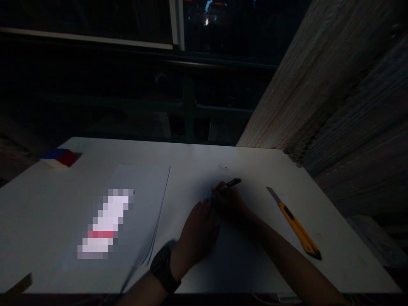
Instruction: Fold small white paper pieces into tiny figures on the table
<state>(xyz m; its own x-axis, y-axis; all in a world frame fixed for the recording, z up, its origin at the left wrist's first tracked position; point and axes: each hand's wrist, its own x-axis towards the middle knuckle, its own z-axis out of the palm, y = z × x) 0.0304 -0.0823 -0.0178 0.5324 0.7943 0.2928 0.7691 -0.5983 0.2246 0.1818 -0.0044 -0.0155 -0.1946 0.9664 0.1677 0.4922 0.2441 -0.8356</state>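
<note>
A dark pen (234,182) slants up and to the right out of my right hand (228,197), whose fingers are closed around it. Its tip is hidden by the fingers. Beside it, my left hand (200,225) rests on the white surface with fingers stretched forward, holding nothing. Faint bluish marks (207,197) show just ahead of the left fingertips. A dark watch (165,267) is on my left wrist. Beyond the hands lies a small whitish scrap (224,166) with dark lines. Deep shadow makes the surface under both hands hard to make out.
To the right, a yellow utility knife (298,227) lies with its blade out. A stack of white paper (149,182) is on the left, with a bright pixelated object (108,221) over it. A blue, red and white block (60,157) sits at the table's (191,155) far left.
</note>
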